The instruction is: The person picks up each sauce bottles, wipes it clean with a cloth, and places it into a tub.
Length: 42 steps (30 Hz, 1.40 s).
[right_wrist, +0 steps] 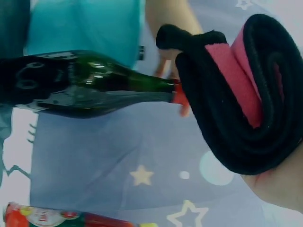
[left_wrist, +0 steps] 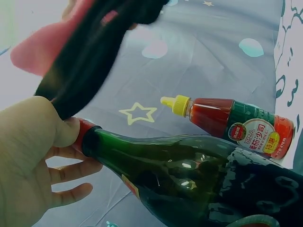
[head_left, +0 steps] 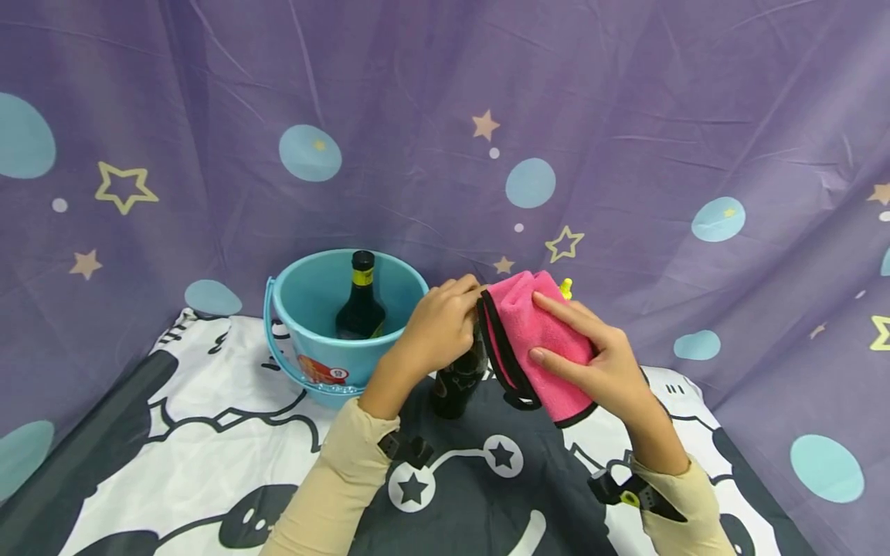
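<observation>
A dark green glass bottle (left_wrist: pixel 165 165) with a red cap stands on the table cloth. My left hand (head_left: pixel 441 328) is at its top, thumb and fingers round the red cap (right_wrist: pixel 179 94). With my right hand (head_left: pixel 601 359) I hold a folded pink towel (head_left: pixel 535 332) with black edging, thumb and fingers spread over its side. In the head view the towel hides the bottle's neck. Behind it a ketchup bottle (left_wrist: pixel 236 123) stands upright; only its yellow nozzle (head_left: pixel 566 289) shows above the towel in the head view.
Left of the bottle stands a light blue bucket (head_left: pixel 334 351), its handle hanging down at the front. Inside the bucket is a dark bottle (head_left: pixel 361 305) with a black cap and yellow neck band. A purple curtain (head_left: pixel 417 93) with stars and dots hangs behind the black-and-white table cloth (head_left: pixel 229 432).
</observation>
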Each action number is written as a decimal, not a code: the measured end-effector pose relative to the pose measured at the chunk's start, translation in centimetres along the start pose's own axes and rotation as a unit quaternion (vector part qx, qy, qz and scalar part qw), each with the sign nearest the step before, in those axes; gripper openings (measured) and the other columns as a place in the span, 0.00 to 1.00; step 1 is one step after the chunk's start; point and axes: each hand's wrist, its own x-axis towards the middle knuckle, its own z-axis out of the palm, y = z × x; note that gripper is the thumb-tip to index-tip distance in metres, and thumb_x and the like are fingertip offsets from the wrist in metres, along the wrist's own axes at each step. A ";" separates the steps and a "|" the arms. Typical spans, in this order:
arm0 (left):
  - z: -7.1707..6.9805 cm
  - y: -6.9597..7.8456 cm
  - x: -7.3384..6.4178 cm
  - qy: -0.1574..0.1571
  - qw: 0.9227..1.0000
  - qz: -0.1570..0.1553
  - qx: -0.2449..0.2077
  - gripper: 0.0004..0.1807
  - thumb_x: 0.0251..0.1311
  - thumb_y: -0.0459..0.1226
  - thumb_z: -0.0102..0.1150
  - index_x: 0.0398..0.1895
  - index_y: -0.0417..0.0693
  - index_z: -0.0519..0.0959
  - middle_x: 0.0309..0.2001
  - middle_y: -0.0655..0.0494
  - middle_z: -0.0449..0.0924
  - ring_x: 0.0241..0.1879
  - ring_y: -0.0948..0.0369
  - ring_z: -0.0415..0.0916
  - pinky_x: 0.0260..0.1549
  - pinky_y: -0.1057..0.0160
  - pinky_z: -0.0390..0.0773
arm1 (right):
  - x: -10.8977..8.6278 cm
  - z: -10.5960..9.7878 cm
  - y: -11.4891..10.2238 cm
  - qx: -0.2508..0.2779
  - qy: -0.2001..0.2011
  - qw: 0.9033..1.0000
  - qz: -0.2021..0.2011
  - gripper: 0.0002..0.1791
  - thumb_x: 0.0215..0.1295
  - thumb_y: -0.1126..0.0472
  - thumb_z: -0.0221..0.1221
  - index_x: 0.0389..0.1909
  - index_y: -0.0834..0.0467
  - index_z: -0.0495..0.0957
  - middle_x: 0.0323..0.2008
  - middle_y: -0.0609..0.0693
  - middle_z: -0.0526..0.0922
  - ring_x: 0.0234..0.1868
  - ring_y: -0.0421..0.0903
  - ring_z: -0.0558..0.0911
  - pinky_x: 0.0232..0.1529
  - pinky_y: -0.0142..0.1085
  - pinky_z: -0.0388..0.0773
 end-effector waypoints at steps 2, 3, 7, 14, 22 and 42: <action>0.0 -0.1 0.0 -0.005 1.000 -0.003 -0.006 0.22 0.67 0.29 0.51 0.62 0.45 0.81 0.46 0.54 0.80 0.45 0.53 0.78 0.46 0.54 0.79 | 0.3 0.9 0.5 0.004 -0.012 1.000 -0.003 0.38 0.55 0.68 0.73 0.68 0.47 0.76 0.61 0.46 0.79 0.47 0.43 0.79 0.34 0.32 0.83; 0.0 -0.2 -0.1 -0.008 1.000 -0.005 -0.007 0.23 0.66 0.28 0.51 0.63 0.45 0.81 0.47 0.53 0.81 0.46 0.53 0.78 0.48 0.53 0.79 | 0.3 1.3 0.7 0.002 -0.017 1.000 -0.004 0.38 0.56 0.67 0.73 0.69 0.47 0.76 0.61 0.47 0.79 0.47 0.43 0.79 0.35 0.32 0.83; -0.1 -0.2 -0.1 -0.018 1.000 -0.009 -0.007 0.28 0.60 0.25 0.50 0.64 0.45 0.80 0.49 0.52 0.81 0.48 0.53 0.79 0.51 0.52 0.80 | 0.6 2.8 1.7 -0.002 -0.026 1.000 -0.017 0.37 0.56 0.67 0.74 0.68 0.48 0.76 0.58 0.49 0.80 0.46 0.42 0.78 0.34 0.32 0.82; -0.3 -0.3 0.0 -0.018 1.000 -0.001 -0.009 0.29 0.59 0.24 0.50 0.65 0.44 0.79 0.48 0.52 0.81 0.45 0.53 0.78 0.49 0.54 0.80 | 0.9 3.6 2.0 -0.017 -0.011 0.999 -0.033 0.38 0.55 0.67 0.74 0.69 0.50 0.76 0.58 0.51 0.80 0.46 0.41 0.77 0.36 0.30 0.81; -0.4 -0.5 0.2 -0.018 1.000 0.003 -0.013 0.27 0.60 0.24 0.49 0.63 0.44 0.80 0.48 0.52 0.81 0.45 0.53 0.78 0.50 0.55 0.81 | 0.7 4.2 1.9 -0.016 -0.002 0.999 -0.041 0.38 0.56 0.68 0.73 0.70 0.51 0.75 0.56 0.52 0.79 0.44 0.42 0.77 0.34 0.30 0.81; -0.4 -0.5 -0.1 -0.027 0.999 0.005 -0.036 0.23 0.68 0.28 0.49 0.65 0.44 0.79 0.46 0.52 0.80 0.44 0.54 0.76 0.48 0.56 0.79 | -0.4 5.3 3.1 -0.023 0.019 0.999 -0.043 0.37 0.55 0.69 0.73 0.68 0.55 0.76 0.57 0.56 0.79 0.43 0.41 0.79 0.35 0.31 0.84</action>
